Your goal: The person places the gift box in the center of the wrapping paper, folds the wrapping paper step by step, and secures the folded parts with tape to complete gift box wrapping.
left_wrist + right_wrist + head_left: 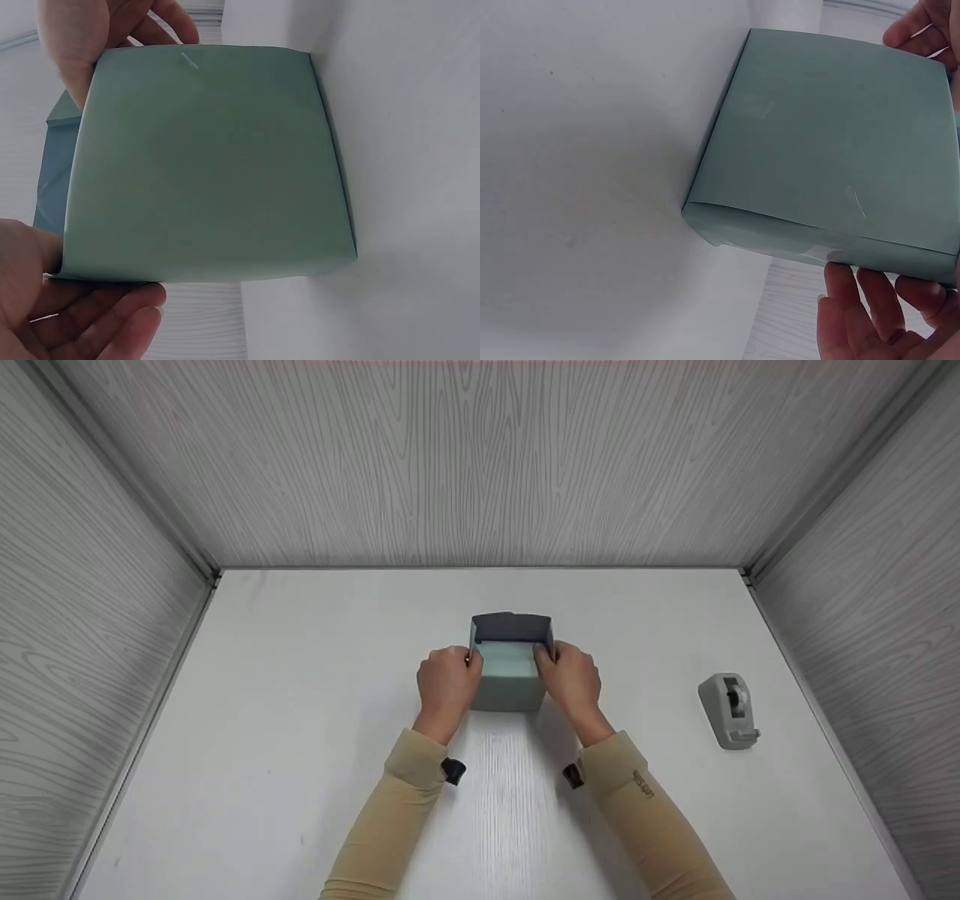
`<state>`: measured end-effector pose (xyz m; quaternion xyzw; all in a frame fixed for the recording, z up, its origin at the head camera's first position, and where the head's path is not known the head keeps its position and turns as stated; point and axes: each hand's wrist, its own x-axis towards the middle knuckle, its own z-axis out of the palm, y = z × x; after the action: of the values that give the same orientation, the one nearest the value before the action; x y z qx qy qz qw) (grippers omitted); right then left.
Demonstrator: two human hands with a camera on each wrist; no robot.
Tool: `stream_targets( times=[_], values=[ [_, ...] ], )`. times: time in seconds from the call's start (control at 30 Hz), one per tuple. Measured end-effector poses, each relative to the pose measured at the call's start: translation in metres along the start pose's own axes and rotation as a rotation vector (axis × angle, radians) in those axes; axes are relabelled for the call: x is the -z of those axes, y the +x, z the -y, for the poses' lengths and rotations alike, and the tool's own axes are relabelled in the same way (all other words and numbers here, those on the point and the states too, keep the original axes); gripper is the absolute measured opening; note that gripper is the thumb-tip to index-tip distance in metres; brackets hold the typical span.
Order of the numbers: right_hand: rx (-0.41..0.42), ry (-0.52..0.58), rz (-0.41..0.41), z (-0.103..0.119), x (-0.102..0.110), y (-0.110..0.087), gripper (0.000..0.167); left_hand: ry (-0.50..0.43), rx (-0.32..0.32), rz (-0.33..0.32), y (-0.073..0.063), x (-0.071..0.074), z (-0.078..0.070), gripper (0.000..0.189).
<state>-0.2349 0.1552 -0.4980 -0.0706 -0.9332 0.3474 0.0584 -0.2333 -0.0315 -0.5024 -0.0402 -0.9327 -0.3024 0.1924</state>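
A pale green cardboard box stands on the table between both hands, its dark-lined lid flap raised at the back. My left hand grips the box's left side, thumb at the top edge and fingers along the outer wall. On the opposite side my right hand holds the box the same way, its thumb over the top edge. The left wrist view shows the box's plain front with a small light scratch. Seen from the right wrist, strips of clear tape show on the side near the fingertips.
A grey tape dispenser with a roll in it sits at the right of the white table. Grey wood-grain panels enclose the table at the back and both sides.
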Motion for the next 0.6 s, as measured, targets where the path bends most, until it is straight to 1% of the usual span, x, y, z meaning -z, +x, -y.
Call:
stream_targets(
  times=[0.13,0.3,0.47,0.6],
  values=[
    [-0.011,0.000,0.006,-0.0003,-0.0005,0.0010,0.036,-0.005,0.006,-0.013,0.0020,-0.0004,0.0001,0.034],
    [-0.019,0.006,0.007,-0.0013,-0.0013,0.0017,0.036,-0.004,0.009,-0.016,0.0038,0.0003,-0.0008,0.031],
    [-0.007,0.014,0.003,-0.0017,-0.0013,0.0008,0.039,-0.020,0.017,-0.023,0.0002,0.0006,-0.0021,0.030],
    [-0.006,0.019,-0.002,-0.0017,-0.0006,-0.0001,0.040,-0.049,0.021,-0.027,-0.0033,0.0018,-0.0042,0.025]
  ],
)
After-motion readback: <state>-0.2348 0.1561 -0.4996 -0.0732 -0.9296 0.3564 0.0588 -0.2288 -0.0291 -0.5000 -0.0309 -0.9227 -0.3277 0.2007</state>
